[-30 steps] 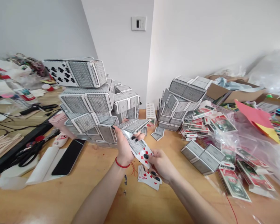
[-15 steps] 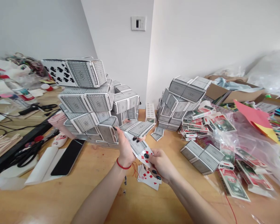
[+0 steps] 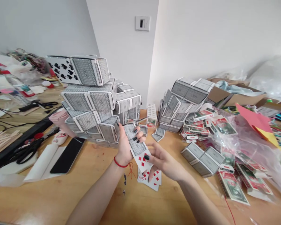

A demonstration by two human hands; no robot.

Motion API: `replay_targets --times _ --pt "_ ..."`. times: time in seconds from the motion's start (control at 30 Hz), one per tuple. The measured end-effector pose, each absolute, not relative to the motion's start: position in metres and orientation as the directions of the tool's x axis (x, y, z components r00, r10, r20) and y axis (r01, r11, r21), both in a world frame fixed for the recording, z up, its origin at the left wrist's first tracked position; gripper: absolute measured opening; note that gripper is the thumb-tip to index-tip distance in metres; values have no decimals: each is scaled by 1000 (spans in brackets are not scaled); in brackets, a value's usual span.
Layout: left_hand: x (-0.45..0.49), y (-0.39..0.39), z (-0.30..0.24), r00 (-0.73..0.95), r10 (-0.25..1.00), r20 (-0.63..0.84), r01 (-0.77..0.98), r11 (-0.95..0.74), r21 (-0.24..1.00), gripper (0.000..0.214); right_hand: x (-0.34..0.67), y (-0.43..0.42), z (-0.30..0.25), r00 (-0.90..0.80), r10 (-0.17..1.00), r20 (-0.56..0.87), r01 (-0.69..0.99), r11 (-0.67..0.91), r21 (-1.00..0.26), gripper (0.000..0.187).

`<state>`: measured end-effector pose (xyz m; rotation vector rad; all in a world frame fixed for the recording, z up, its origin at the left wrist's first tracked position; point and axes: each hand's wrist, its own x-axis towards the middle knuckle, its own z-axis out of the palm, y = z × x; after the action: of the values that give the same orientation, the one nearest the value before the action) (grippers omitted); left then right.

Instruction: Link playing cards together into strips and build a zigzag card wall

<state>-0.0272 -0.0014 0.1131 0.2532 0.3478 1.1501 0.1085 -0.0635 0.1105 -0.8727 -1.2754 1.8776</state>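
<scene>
Two hands work together at the middle of the desk point(image 3: 103, 197) in the head view. The left hand point(image 3: 124, 146) has its fingers closed around joined cards point(image 3: 138, 149), held above the desk, their diamond-faced end pointing toward the right hand point(image 3: 164, 160). The right fingers are spread, thumb at that end; whether they pinch it cannot be told. A hard squeeze might crease the cards, and a slack one might let them slip onto the loose cards point(image 3: 157, 179) below. A leftward swing could knock the left card stack point(image 3: 84, 101), close beside the left fingers. Bare wood toward the front edge leaves room; on the right, the card block point(image 3: 202, 157) limits reach.
</scene>
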Motion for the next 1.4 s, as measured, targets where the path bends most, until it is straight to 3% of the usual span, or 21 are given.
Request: replay_targets --times 0.1,0.17,0.23,0.33,0.53,0.63,0.77,0.97,1.07,1.17,1.3,1.4 --pt "-33 3 110 509 842 -178 -764 538 356 57 121 -61 117 -554 833 -8 -59 -49 -997 73" --pt "-33 4 109 545 815 -195 -743 578 336 57 123 -60 115 -543 839 27 71 78 -994 64" --pt "-32 4 109 560 801 -210 -736 598 317 57 121 -58 109 -465 883 70 140 151 -979 35" --pt "-30 1 110 556 804 -210 -738 594 319 57 111 -56 97 -322 944 75 61 100 -993 15" --pt "-24 -5 112 478 869 -129 -789 490 371 49 94 -56 89 -153 987 -52 -124 -71 -990 26" --pt "-20 -9 113 371 923 -100 -835 378 399 42 89 -57 87 -84 994 -72 -159 -85 -984 29" --pt "-15 -12 111 339 934 -116 -812 353 465 46 84 -58 83 16 998 -65 -143 -62 -988 31" --pt "-15 -14 114 321 947 8 -775 258 577 40 90 -50 79 1 995 -96 -231 -93 -969 32" --pt "-19 -14 113 414 908 67 -623 230 748 35 99 -44 80 23 996 -81 -208 -74 -975 29" --pt "-24 -14 108 415 905 92 -370 75 926 38 106 -41 81 118 992 -42 -238 -12 -971 27" --pt "-26 -16 103 367 919 146 -102 -117 988 12 110 -41 79 156 988 7 -209 40 -977 24" --pt "-25 -18 103 373 922 102 67 -137 988 6 111 -42 75 116 993 14 -90 24 -996 27"
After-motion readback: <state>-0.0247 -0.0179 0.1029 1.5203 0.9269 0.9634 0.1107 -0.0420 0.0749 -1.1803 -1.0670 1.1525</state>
